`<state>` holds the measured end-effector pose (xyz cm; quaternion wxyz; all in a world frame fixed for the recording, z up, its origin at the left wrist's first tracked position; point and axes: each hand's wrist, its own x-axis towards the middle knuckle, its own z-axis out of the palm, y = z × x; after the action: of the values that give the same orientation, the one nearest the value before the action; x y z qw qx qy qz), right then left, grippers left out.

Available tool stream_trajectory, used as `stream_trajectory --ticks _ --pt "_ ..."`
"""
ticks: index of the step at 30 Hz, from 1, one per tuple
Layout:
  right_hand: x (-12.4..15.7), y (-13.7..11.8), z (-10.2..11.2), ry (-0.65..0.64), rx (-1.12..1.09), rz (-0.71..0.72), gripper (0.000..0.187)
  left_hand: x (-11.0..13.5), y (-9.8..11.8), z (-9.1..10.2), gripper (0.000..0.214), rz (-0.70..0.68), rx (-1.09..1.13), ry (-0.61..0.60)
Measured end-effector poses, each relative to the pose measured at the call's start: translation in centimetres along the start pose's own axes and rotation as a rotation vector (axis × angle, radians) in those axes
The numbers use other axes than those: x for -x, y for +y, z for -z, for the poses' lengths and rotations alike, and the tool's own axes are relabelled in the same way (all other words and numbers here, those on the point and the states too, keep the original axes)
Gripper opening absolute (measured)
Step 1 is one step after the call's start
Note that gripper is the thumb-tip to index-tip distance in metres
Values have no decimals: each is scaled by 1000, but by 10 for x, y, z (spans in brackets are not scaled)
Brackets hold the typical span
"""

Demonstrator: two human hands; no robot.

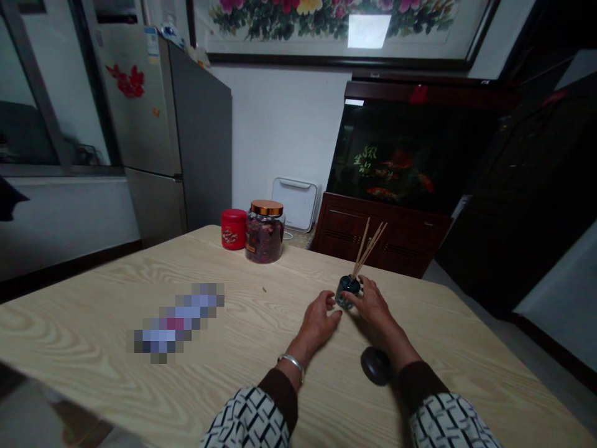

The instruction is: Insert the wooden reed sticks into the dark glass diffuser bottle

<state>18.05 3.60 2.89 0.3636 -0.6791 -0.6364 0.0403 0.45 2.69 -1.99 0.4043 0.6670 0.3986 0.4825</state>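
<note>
With my right hand (374, 306) I am grasping a small bottle (347, 284) with sticks (370, 250); it is standing right of the copper-lidded jar (265, 236), nearer me. My left hand (319, 320), also to the jar's right, is curving unclenched; whether it is touching the bottle, I can't say. A red canister (234, 227) is standing left of the jar.

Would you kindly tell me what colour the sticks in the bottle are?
The sticks are light tan, in the head view.
</note>
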Motion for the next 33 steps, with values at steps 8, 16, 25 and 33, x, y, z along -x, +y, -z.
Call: stream_trajectory --ticks 8,16,25,33 --pt "96 -34 59 -32 -661 -157 53 35 47 18 51 98 366 -100" --pt "115 -138 185 -310 -1422 58 80 77 200 79 87 -101 993 -394" --pt "108 -195 254 -302 -1551 355 77 80 294 109 93 -387 1202 -498" --pt "128 -150 193 -376 -1747 199 82 94 218 88 96 -256 1300 -460"
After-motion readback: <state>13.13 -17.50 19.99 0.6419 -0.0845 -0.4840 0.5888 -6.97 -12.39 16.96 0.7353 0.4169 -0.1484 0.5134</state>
